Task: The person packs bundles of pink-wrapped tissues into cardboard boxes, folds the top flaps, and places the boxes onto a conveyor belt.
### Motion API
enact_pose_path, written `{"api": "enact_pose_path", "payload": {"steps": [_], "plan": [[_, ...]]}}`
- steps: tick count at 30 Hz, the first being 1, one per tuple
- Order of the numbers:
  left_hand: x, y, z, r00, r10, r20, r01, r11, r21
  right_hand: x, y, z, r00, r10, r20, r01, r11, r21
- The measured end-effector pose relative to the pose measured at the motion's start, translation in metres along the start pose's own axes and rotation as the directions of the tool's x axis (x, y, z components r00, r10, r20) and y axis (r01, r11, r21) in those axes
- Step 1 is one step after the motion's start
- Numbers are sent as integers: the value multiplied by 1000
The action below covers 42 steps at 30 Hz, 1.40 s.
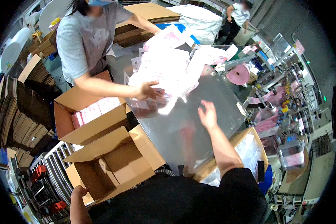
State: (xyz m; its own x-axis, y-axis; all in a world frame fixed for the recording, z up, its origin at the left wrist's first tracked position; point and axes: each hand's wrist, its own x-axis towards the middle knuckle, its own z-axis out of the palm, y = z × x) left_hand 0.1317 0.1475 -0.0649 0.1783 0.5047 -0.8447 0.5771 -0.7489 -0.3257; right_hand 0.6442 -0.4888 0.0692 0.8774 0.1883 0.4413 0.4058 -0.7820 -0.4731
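At the lower left, my left hand [79,193] grips the near left edge of an open cardboard box [145,147]; most of its fingers are hidden. No packs show inside this box, though its near corner is partly out of sight. My right hand [208,113] reaches over the grey metal table [216,91], holding nothing, its fingers loosely bent and apart. Beyond it lies a heap of white and pink printed packs [164,67], partly washed out by glare. A co-worker [89,48] in a grey shirt stands across, one hand on the heap's near edge and the other at its far side.
A second cardboard box [97,136] holds a row of pink-white packs. Rollers [58,160] run beneath the boxes at left, near stacked flat cartons [26,123]. A carton of clear plastic [250,149] stands by my right forearm. Machinery with a pink film roll [238,74] fills the right.
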Motion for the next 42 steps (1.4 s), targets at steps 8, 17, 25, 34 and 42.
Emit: {"api": "enact_pose_path", "payload": {"steps": [8, 17, 25, 34, 42], "plan": [[-131, 112, -79, 874, 288, -392, -436, 821, -369, 236, 5, 55, 848, 530, 0, -505, 808, -303], [-236, 275, -188, 709, 588, -389, -672, 731, -120, 214, 68, 49, 752, 604, 265, -513, 788, -340], [-259, 406, -213, 47, 933, -358, -987, 99, 129, 23, -30, -28, 615, 532, 582, -370, 847, -382], [-297, 509, -217, -47, 862, -505, -766, 294, 572, 75, 16, 10, 972, 53, 231, -128, 939, 320], [-276, 513, -254, -70, 845, -531, -795, 274, 541, 307, 122, 46, 961, 238, 140, -142, 861, -488]]}}
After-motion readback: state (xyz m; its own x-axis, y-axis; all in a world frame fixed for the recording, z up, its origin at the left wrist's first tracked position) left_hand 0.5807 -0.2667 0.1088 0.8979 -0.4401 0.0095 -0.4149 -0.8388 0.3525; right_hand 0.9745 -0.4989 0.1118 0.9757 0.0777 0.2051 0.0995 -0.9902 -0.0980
